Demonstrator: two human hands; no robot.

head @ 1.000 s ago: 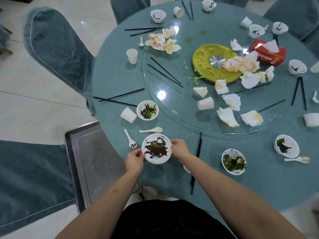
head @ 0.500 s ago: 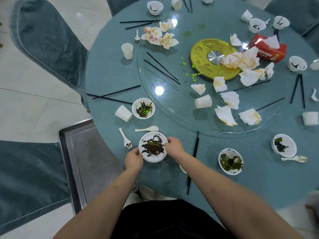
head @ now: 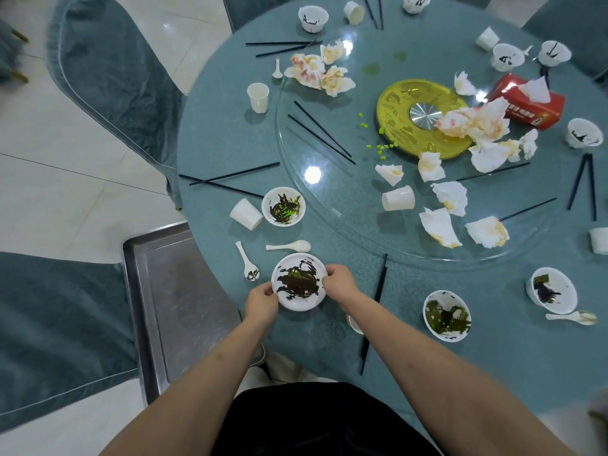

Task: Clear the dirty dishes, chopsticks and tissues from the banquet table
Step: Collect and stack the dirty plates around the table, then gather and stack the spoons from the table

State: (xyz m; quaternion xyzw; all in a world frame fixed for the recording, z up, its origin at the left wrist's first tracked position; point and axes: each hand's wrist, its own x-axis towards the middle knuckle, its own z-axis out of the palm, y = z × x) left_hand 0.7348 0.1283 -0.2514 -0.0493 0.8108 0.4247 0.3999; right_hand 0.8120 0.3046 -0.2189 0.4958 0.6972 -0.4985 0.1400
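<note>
Left hand (head: 262, 299) and right hand (head: 340, 283) gripping one dirty bowl (head: 299, 281) by opposite rims.
Beyond the hands: two white spoons (head: 289, 246), another soiled bowl (head: 283, 206); right of them, one chopstick pair (head: 375, 311).

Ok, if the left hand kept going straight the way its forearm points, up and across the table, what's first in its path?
The left hand already grips the dirty bowl. Past that, the white spoon likely comes first, though depth is unclear.
</note>
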